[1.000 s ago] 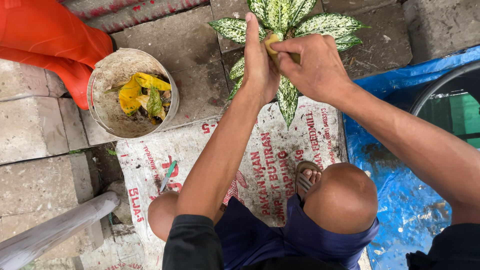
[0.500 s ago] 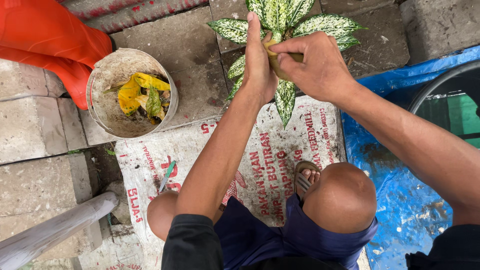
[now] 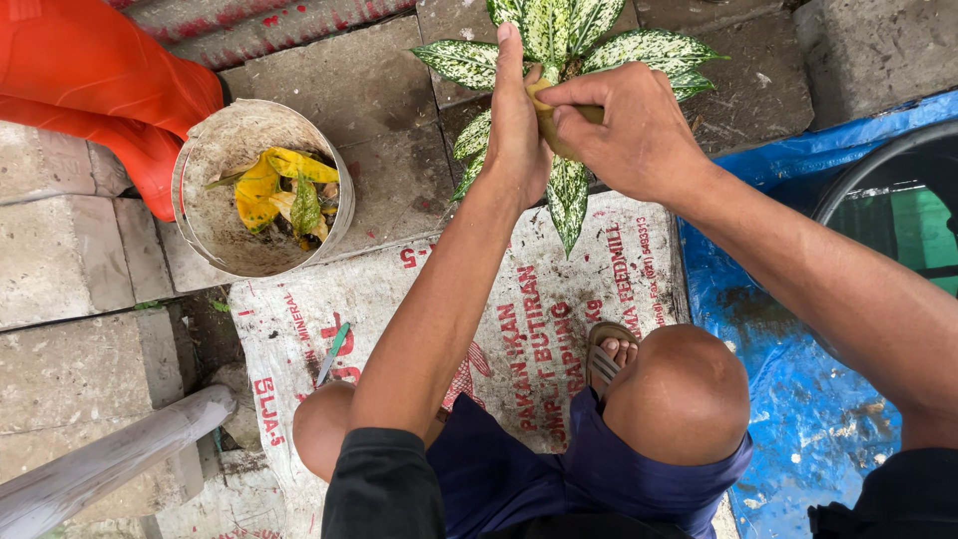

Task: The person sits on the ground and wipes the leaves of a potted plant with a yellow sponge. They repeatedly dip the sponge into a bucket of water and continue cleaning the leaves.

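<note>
Knees (image 3: 684, 394) first, bare and bent at the bottom of your view, with a sandalled foot (image 3: 611, 351) tucked between them on the printed white sack (image 3: 519, 299) spread over the paving. A small green-handled blade (image 3: 332, 353) lies on that sack, just off your left knee and well clear of both hands.

Up along the forearms now. Your left hand (image 3: 516, 135) is open and flat, fingers straight and together, pointing away from you, its palm pressed against the side of the yellow-green stem (image 3: 551, 128). Your right hand (image 3: 631, 130) is curled over from the other side, thumb and fingers closed around that same stem, so you're pinching it between both hands. The grip looks firm; the stem shows only as a short stub between the palms.

The plant (image 3: 569, 50) itself sits at the top centre, on the grey stone just past the sack. Its leaves are pointed, cream-white and heavily speckled with green, darker at the edges, fanning out around your hands; one long leaf (image 3: 567, 200) hangs back toward you over the sack's edge.

Off to the left, a dirty white bucket (image 3: 215, 215) holds yellow and green leaf trimmings (image 3: 279, 190). Beyond it lies orange cloth (image 3: 90, 80). On your right, a blue tarp (image 3: 788, 339) covers the ground.
</note>
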